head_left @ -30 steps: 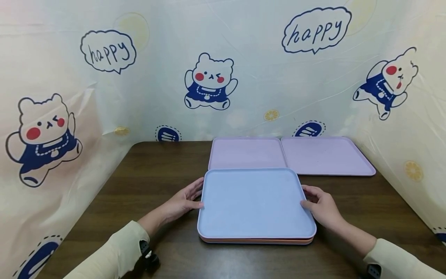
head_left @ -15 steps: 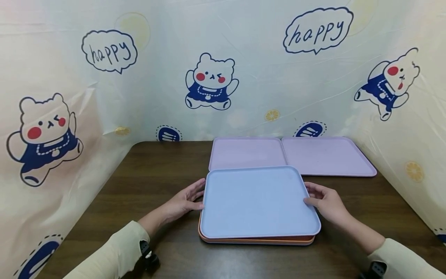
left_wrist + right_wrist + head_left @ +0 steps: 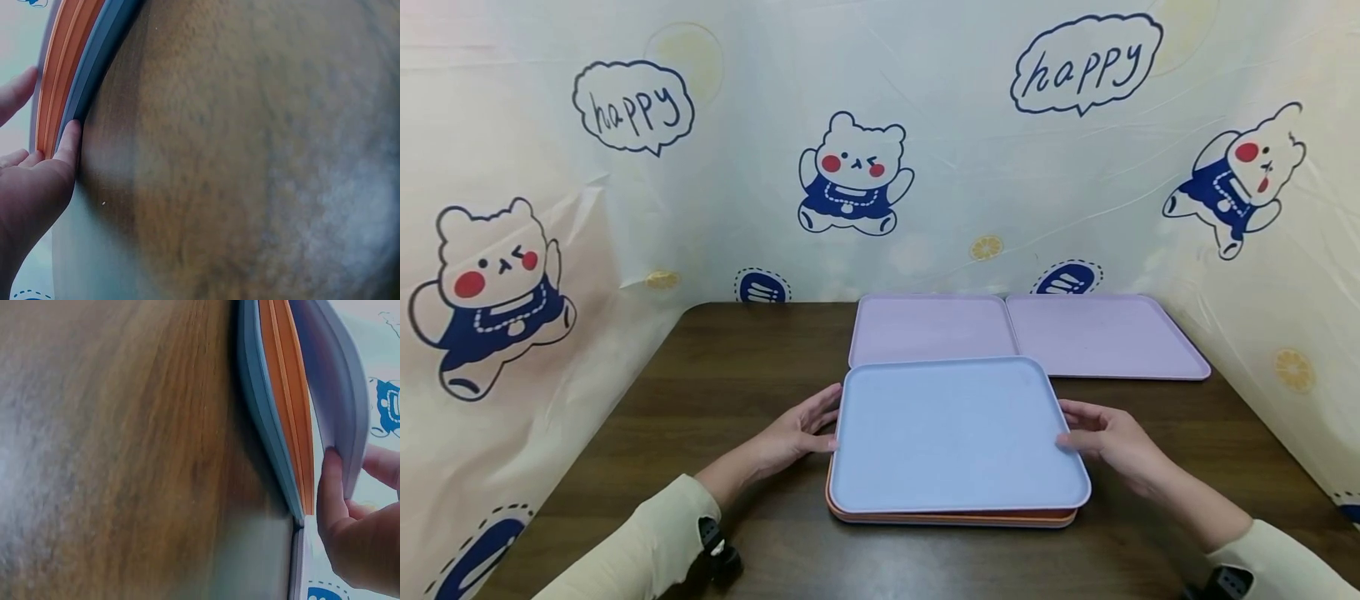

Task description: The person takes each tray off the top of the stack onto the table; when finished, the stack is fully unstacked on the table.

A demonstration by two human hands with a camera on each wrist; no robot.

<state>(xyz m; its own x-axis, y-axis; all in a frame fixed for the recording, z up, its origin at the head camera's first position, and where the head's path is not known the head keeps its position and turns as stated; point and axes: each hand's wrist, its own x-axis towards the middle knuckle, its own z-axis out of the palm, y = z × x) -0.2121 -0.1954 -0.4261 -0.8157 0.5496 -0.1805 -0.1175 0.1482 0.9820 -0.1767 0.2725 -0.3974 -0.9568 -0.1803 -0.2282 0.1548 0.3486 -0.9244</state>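
Note:
In front of me lies a stack of rectangular trays, topped by a light blue tray [image 3: 958, 433]. Below it are orange trays [image 3: 289, 394] and blue-grey trays [image 3: 100, 56], their rims layered in the wrist views. My right hand [image 3: 1112, 442] pinches the light blue tray's right edge, thumb above and fingers beneath. That side is tilted up, leaving a wedge-shaped gap over the orange trays. My left hand [image 3: 790, 429] rests against the stack's left side with extended fingers. Its thumb touches the top tray's edge, and a fingertip meets the lower blue-grey rim.
Two lilac trays [image 3: 936, 329] lie side by side along the back of the dark wooden table [image 3: 745, 350], just behind the stack. A printed cloth [image 3: 955, 192] with cartoon bears hangs around the table's back and sides.
The light blue tray has shifted slightly right on the stack, and its right side has risen. My right hand has moved right with it; the left hand has stayed almost in place.

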